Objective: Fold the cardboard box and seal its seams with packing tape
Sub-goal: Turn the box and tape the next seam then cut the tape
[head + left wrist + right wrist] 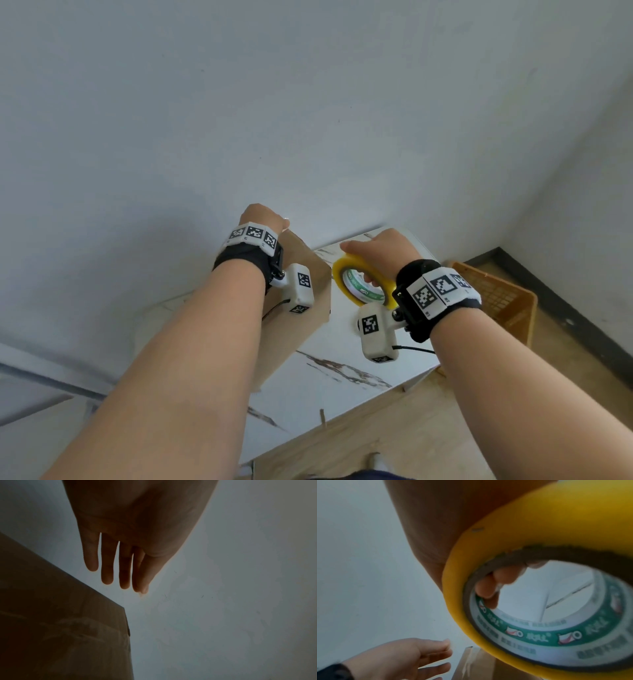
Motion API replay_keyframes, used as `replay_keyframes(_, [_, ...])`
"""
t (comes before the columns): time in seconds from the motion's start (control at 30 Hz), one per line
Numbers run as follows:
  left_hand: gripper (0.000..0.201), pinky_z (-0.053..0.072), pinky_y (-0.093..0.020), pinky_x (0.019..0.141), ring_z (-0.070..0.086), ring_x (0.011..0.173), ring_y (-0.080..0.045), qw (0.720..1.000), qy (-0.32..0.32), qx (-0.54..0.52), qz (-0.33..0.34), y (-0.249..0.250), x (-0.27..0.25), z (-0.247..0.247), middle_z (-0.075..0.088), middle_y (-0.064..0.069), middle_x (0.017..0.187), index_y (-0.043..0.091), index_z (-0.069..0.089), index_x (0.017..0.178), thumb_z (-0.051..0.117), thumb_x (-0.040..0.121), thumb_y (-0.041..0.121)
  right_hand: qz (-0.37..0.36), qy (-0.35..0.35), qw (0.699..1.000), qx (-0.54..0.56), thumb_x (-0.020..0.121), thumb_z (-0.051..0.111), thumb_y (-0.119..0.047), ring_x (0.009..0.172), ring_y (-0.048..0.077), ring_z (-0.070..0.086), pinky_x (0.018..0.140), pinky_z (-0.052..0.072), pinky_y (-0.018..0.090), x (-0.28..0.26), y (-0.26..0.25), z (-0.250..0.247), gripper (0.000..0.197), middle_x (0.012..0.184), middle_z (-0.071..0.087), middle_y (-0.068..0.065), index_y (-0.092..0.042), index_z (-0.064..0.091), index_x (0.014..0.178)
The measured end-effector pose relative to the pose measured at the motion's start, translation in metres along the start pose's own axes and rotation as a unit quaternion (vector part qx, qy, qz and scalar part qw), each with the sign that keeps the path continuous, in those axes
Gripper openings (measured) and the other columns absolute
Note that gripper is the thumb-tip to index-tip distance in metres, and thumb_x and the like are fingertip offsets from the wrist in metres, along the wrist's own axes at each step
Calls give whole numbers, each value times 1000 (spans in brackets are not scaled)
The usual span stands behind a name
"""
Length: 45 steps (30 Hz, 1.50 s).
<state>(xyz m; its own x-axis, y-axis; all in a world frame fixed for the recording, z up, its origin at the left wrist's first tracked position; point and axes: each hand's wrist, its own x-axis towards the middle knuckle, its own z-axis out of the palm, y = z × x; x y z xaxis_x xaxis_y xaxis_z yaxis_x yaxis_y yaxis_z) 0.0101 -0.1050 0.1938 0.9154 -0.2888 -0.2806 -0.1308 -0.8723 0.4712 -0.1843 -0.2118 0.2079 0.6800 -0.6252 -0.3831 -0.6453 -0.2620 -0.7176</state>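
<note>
White marble-pattern table (342,394) at lower centre, against a grey wall (308,102). Orange crate (496,301) at right. Left hand (137,527), fingers straight, above the cardboard box (301,274); right hand (387,253) grips the packing tape roll (359,284).

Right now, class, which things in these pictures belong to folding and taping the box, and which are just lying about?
Belonging to the job:
- cardboard box, standing on the table
- roll of packing tape, gripped by the right hand
- left hand, fingers straight, above the box

Just lying about:
- orange plastic crate on the floor
- marble-patterned table, merely the work surface
</note>
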Motion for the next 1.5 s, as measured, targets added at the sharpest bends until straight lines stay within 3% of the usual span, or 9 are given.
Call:
replay_keyframes(0.2, [25,41,-20,58,53,87,-19,998,-54,-5,19,-10,18,7,65,-8,116,6,64,109,56,96,25,10,17,1000,-20,85,61,-34,56,25,63,54,48,22,-2,-16,14,32,66,65,9,-15,51,61])
replay_keyframes(0.3, [36,42,-13,54,54,84,-17,997,-36,-62,21,-13,26,8,65,-10,123,4,62,122,62,90,18,39,28,998,-27,80,66,-37,50,17,58,45,44,18,2,-17,20,29,62,62,3,-15,54,65])
replay_keyframes(0.43, [34,33,-15,52,62,102,-20,991,-14,-134,8,-12,32,-3,61,-7,129,10,55,130,47,97,18,51,26,992,-110,76,59,-31,54,23,57,61,46,29,0,-15,24,24,68,70,9,-8,60,68])
replay_keyframes(0.7, [14,55,-33,79,61,82,-24,987,-26,-161,6,-18,41,6,68,-12,99,12,58,74,64,85,18,60,13,998,-28,84,57,-43,49,22,56,55,46,25,-2,-13,15,37,60,66,11,-9,56,71])
replay_keyframes(0.83, [39,40,-27,54,49,56,-28,996,-27,-82,-1,-15,36,7,53,-12,63,9,34,52,57,84,9,50,-3,997,-54,88,57,-28,55,24,59,61,52,28,-2,-9,16,28,69,68,14,-12,52,64])
replay_keyframes(0.93, [43,26,-23,47,31,50,-22,998,-28,-62,8,-16,33,8,38,-7,55,10,27,50,56,82,6,62,1,997,-52,85,57,-33,54,26,60,64,50,30,-3,-7,19,32,61,68,12,-10,55,63])
replay_keyframes(1.13, [29,44,-28,61,64,72,-26,995,-29,-93,1,-22,43,16,72,-19,84,8,43,51,61,73,8,64,10,997,-31,83,65,-40,50,20,61,52,53,23,1,-3,26,33,61,63,6,-13,56,66])
replay_keyframes(1.3, [33,40,-24,55,58,68,-26,997,-26,-77,6,-20,39,20,62,-8,66,9,47,54,64,81,17,55,-21,994,-91,80,58,-26,68,31,62,63,45,28,-7,-4,29,32,83,68,20,-14,48,53])
replay_keyframes(1.5, [12,41,-22,53,58,66,-22,997,-35,-67,23,-17,42,25,67,-8,78,10,61,71,66,77,19,53,-36,987,-147,82,58,-26,64,24,52,60,40,27,-9,-1,29,30,67,52,10,-10,49,58])
